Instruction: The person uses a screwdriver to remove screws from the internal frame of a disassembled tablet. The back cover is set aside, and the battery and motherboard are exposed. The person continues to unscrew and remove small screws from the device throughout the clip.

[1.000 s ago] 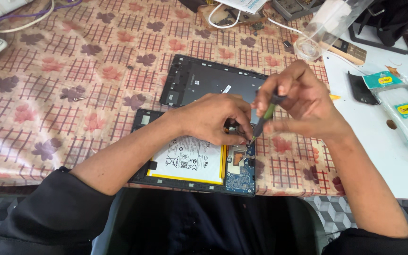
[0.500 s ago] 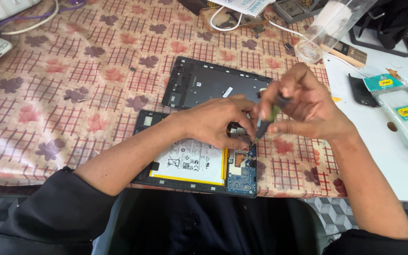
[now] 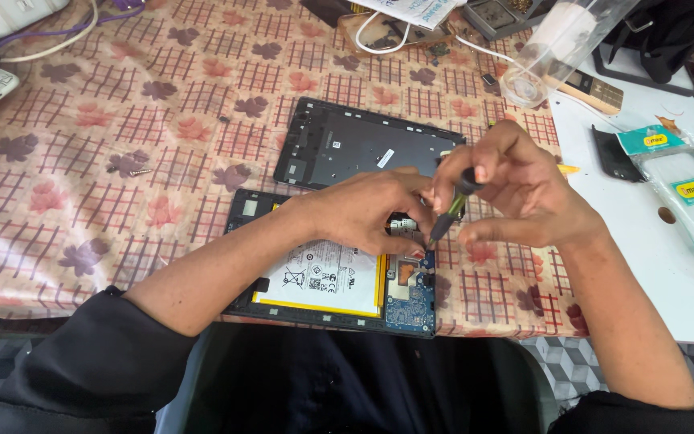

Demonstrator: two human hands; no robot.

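**A:** Where are my hands sitting?

**B:** Your right hand (image 3: 524,189) is closed around a slim dark screwdriver with a green band (image 3: 450,210), pinched between thumb and fingertips. The tool tilts down and to the left, its tip meeting the opened black tablet with its white-and-yellow battery and blue circuit board exposed (image 3: 327,277).

**A:** And my left hand?

**B:** I see your left hand (image 3: 367,210) lying palm-down on that opened tablet, fingers curled together and pressing near the top of the circuit board, just beside the screwdriver tip. It grips nothing I can make out; whatever is under the fingertips is hidden.

**A:** Where is the tablet relative to me?

**B:** It lies flat at the near edge of the desk (image 3: 82,161), which is covered by a pink floral checked cloth, straight below both hands. Your left forearm crosses its lower left corner.

**A:** What lies about it?

**B:** The detached dark grey tablet back panel (image 3: 355,145) lies flat just beyond, touching or nearly touching the tablet's far edge. A small screw (image 3: 140,171) rests on the cloth well to the left. To the right, clear plastic packets with teal and yellow labels (image 3: 688,193) lie on a white surface.
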